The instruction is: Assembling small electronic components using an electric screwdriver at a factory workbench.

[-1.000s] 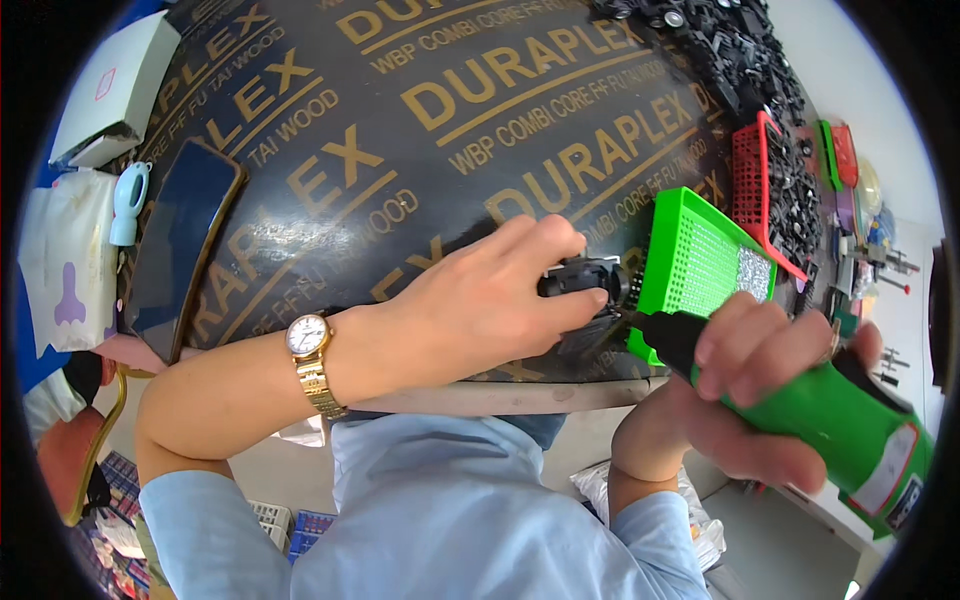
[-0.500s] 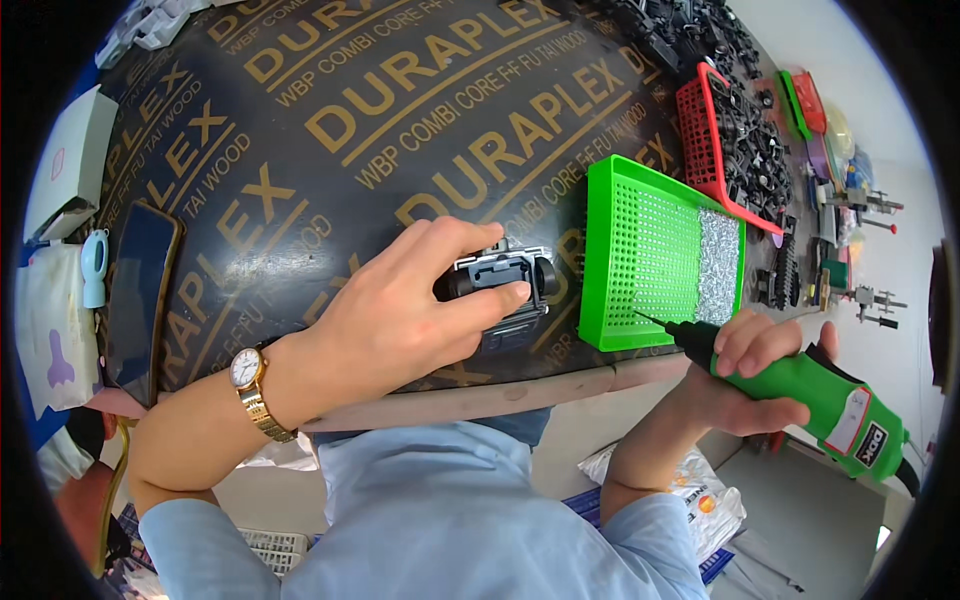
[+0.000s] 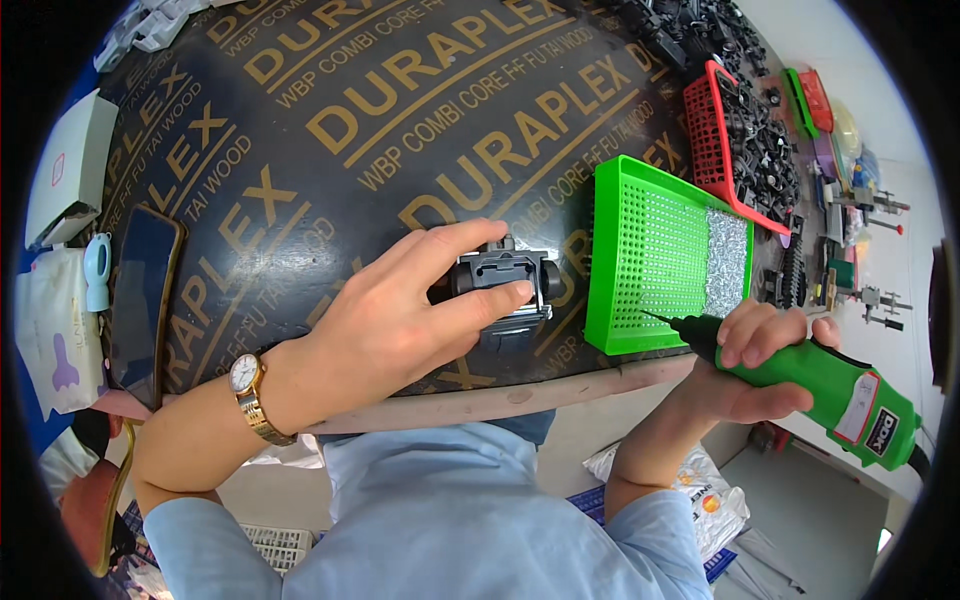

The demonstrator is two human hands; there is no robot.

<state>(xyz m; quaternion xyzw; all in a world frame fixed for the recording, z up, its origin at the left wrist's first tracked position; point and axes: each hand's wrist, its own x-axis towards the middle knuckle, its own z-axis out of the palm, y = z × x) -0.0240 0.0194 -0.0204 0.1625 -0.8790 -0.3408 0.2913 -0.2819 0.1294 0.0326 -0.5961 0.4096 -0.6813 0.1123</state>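
My left hand (image 3: 400, 305), with a gold watch on its wrist, is closed around a small black and silver part (image 3: 508, 275) near the table's front edge. Its thumb and fingers grip the part from the left, hiding that side. To the right, my right hand (image 3: 755, 365) is wrapped round a green electric screwdriver (image 3: 835, 395). The screwdriver's thin black bit points left, over the near right side of a green perforated tray (image 3: 606, 265). Small silver screws (image 3: 727, 255) fill the tray's right section, and its larger section shows a holed floor.
Beyond the tray, a red basket (image 3: 712, 140) stands beside a heap of black parts (image 3: 760, 150). A dark phone (image 3: 145, 300), a white box (image 3: 72, 170) and a light blue handheld item (image 3: 97, 270) lie at the left. Small metal clamps (image 3: 880, 305) are at the far right.
The view has shifted slightly, so the tray and basket appear a little further right. Both hands keep their holds, and the screwdriver stays near the tray.
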